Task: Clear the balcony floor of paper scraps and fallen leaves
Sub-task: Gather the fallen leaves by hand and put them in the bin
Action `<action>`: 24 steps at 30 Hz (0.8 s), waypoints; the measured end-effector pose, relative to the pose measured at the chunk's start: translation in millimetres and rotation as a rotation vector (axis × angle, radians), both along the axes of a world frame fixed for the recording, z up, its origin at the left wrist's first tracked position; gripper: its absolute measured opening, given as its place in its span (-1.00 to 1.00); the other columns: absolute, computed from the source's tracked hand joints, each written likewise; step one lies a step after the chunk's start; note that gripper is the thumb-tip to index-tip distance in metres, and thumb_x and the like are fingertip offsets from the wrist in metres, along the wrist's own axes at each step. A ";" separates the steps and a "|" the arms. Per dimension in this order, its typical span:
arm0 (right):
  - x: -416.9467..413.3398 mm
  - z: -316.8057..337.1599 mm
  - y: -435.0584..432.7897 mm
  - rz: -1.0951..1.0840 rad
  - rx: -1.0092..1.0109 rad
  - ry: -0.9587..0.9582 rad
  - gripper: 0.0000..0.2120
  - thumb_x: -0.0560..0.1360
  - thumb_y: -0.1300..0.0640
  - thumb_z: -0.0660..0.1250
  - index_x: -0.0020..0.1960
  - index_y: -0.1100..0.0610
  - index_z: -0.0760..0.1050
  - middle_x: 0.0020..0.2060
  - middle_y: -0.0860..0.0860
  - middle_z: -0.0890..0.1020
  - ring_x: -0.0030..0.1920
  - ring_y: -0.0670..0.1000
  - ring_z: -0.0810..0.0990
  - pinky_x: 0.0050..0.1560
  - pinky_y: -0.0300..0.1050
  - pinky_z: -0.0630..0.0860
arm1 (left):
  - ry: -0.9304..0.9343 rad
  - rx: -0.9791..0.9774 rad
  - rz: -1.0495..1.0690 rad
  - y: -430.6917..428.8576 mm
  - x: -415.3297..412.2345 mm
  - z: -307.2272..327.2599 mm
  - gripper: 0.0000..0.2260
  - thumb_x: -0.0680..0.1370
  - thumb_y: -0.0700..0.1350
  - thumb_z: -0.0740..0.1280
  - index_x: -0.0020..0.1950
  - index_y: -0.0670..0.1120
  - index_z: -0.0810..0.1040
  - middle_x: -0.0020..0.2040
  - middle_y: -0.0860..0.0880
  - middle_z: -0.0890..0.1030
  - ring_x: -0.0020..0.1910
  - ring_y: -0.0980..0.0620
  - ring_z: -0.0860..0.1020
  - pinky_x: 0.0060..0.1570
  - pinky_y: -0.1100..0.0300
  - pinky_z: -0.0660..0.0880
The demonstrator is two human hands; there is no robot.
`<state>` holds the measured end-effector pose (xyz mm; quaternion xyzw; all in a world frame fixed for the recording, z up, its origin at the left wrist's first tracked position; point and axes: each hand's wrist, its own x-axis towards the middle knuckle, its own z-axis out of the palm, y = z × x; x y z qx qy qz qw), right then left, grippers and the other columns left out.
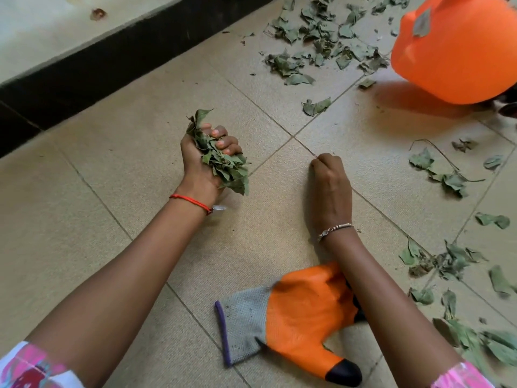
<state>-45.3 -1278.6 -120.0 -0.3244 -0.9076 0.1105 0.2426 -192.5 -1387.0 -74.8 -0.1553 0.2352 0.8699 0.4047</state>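
Orange bucket tipped, inside unseen; left hand grips leaves.

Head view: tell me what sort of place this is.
Probably a tiled balcony or patio floor: beige floor tiles, dry leaves scattered across them, and a dark skirting strip below a pale wall.

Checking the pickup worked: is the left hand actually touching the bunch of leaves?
Touching. The head view shows the left hand gripping the bunch of leaves, with its fingers curled round it.
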 end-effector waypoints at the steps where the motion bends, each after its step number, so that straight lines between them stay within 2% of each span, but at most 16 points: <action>1: -1.8 -1.1 -1.7 -0.017 0.029 -0.036 -0.78 0.27 0.59 0.25 -0.31 0.30 0.45 -0.29 0.20 0.51 -0.30 0.14 0.49 -0.42 -0.19 0.27 | -0.001 0.003 0.011 -4.8 -2.9 0.1 -0.73 0.28 -0.15 0.12 -0.65 -0.10 0.33 -0.60 0.05 0.37 -0.67 0.13 0.31 -0.67 0.38 0.26; 3: -5.6 -2.3 -2.4 -0.033 0.039 -0.056 -0.77 0.29 0.60 0.24 -0.30 0.30 0.44 -0.29 0.20 0.49 -0.29 0.12 0.47 -0.39 -0.19 0.22 | 0.000 0.012 0.030 -14.5 -8.1 0.5 -0.72 0.29 -0.15 0.12 -0.65 -0.10 0.33 -0.59 0.05 0.37 -0.67 0.13 0.31 -0.67 0.37 0.26; 5: -10.1 2.2 -0.2 -0.072 -0.041 -0.007 -0.81 0.37 0.57 0.21 -0.23 0.34 0.51 -0.22 0.22 0.53 -0.21 0.14 0.49 -0.31 -0.17 0.25 | 0.001 0.002 0.045 -22.4 -11.3 0.4 -0.74 0.28 -0.15 0.12 -0.63 -0.10 0.33 -0.59 0.05 0.37 -0.67 0.13 0.31 -0.67 0.36 0.27; 8: -23.9 20.9 1.4 -0.202 -0.313 0.233 -0.79 0.43 0.49 0.22 -0.07 0.38 0.61 -0.12 0.22 0.62 -0.10 0.11 0.57 -0.16 -0.41 0.30 | 0.002 -0.019 0.061 -30.0 -11.0 0.8 -0.76 0.28 -0.16 0.13 -0.61 -0.10 0.32 -0.59 0.04 0.36 -0.68 0.12 0.31 -0.67 0.38 0.26; 10: -37.9 31.8 -16.9 -0.160 -0.361 0.299 -0.77 0.42 0.50 0.25 -0.03 0.35 0.62 -0.10 0.19 0.65 -0.11 0.03 0.59 -0.09 -0.50 0.35 | 0.004 -0.028 0.067 -32.7 -10.7 1.1 -0.75 0.29 -0.16 0.13 -0.61 -0.10 0.31 -0.60 0.04 0.36 -0.68 0.12 0.31 -0.66 0.39 0.25; 14: -52.2 27.6 -70.1 0.203 -0.307 0.183 -0.77 0.41 0.51 0.26 -0.02 0.34 0.60 -0.08 0.18 0.62 -0.06 0.07 0.57 -0.02 -0.32 0.42 | 0.019 -0.040 0.077 -36.8 -11.6 3.4 -0.74 0.28 -0.16 0.13 -0.63 -0.09 0.32 -0.60 0.05 0.36 -0.68 0.13 0.31 -0.67 0.39 0.25; 17: -48.2 9.5 -81.1 0.343 -0.237 0.054 -0.84 0.46 0.42 0.24 -0.01 0.34 0.56 -0.01 0.18 0.57 0.03 0.11 0.53 -0.01 -0.15 0.48 | 0.035 -0.045 0.073 -39.1 -11.0 4.9 -0.73 0.28 -0.15 0.13 -0.64 -0.09 0.33 -0.60 0.05 0.36 -0.68 0.14 0.30 -0.67 0.37 0.25; 21: -39.8 -2.5 -79.9 0.386 -0.187 0.004 -0.77 0.57 0.31 0.14 0.14 0.32 0.50 0.17 0.14 0.53 0.29 0.08 0.44 0.30 -0.19 0.33 | 0.030 -0.054 0.081 -41.1 -12.7 0.6 -0.74 0.29 -0.16 0.13 -0.63 -0.09 0.32 -0.59 0.05 0.36 -0.67 0.14 0.30 -0.67 0.37 0.25; 22: -39.1 -2.3 -78.8 0.391 -0.191 0.012 -0.76 0.57 0.30 0.13 0.15 0.34 0.51 0.19 0.15 0.53 0.30 0.08 0.44 0.30 -0.24 0.30 | 0.024 -0.055 0.082 -40.7 -13.0 -0.3 -0.74 0.28 -0.16 0.13 -0.63 -0.09 0.32 -0.59 0.05 0.36 -0.67 0.14 0.30 -0.67 0.37 0.25; 24: -41.2 2.0 -78.9 0.347 -0.172 0.009 -0.82 0.50 0.33 0.21 0.00 0.33 0.57 0.04 0.16 0.60 0.12 0.12 0.56 0.05 -0.22 0.43 | 0.019 -0.050 0.084 -39.0 -12.6 -0.7 -0.74 0.28 -0.15 0.13 -0.64 -0.09 0.31 -0.60 0.06 0.36 -0.68 0.14 0.30 -0.67 0.36 0.25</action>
